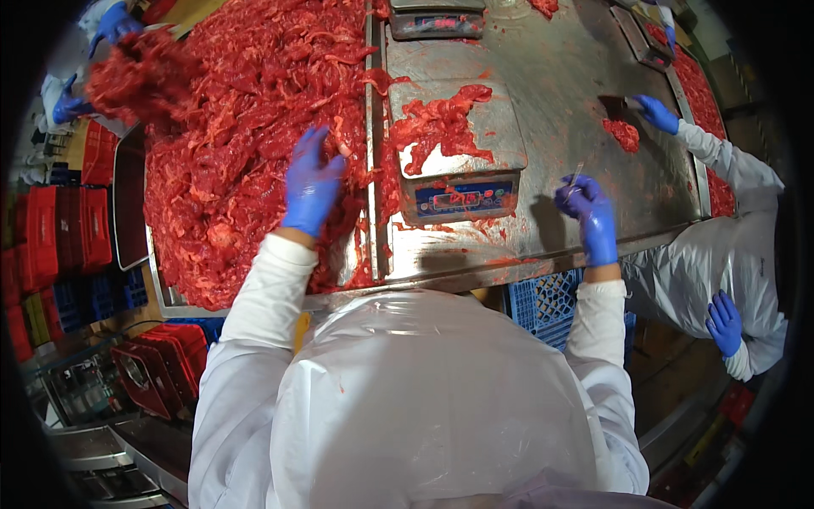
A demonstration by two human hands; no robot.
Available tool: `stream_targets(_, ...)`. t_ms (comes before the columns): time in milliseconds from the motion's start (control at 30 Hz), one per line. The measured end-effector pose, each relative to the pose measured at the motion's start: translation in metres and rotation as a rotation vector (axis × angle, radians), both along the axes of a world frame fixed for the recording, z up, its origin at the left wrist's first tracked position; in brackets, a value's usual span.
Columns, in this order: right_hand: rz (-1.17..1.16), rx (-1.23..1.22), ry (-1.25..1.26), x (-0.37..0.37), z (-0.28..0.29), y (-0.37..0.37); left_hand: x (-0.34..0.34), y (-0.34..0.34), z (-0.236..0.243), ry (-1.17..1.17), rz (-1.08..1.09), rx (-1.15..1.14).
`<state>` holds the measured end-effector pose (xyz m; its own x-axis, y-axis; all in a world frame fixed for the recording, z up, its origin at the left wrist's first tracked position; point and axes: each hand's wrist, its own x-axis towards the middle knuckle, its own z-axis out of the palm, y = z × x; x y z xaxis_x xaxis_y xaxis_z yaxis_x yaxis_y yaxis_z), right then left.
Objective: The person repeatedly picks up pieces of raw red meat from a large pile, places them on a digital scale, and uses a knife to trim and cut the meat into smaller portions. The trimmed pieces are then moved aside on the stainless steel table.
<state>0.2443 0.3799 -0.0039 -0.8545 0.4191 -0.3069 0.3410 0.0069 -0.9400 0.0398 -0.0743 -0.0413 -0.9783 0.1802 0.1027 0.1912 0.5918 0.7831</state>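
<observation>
My left hand (314, 187), in a blue glove, is over the right edge of a large heap of raw red meat strips (246, 127). Its fingers are apart, and nothing shows in its grasp. My right hand (588, 212), also gloved in blue, is closed above the steel table, right of the scale. From its fingers a thin, shiny blade (578, 173), seemingly a small knife, points away from me; its handle is hidden in the glove. Between my hands stands a digital scale (509, 144) with several meat strips (441, 123) on its plate.
A raised metal rim (376, 170) divides the heap from the steel table (543, 85). Another scale (437, 21) stands farther back. At right, a co-worker's gloved hand (657, 114) holds a tool beside a meat piece (621, 136). Two gloved hands handle meat at far left, near red crates (64, 233).
</observation>
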Motion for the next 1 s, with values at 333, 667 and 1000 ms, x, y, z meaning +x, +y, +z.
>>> stream_targets(333,0.492,-0.434,-0.164,-0.088,-0.001,-0.170,-0.030,0.099,0.053,-0.359,-0.310,0.648)
stream_targets(667,0.940,-0.182,-0.267,-0.019,-0.047,-0.175,0.035,0.004,-0.012,-0.133,-0.196,-0.285)
stream_targets(1000,0.260,-0.549,-0.092,-0.044,-0.023,-0.195,0.033,-0.027,-0.003,-0.203,-0.105,-0.075)
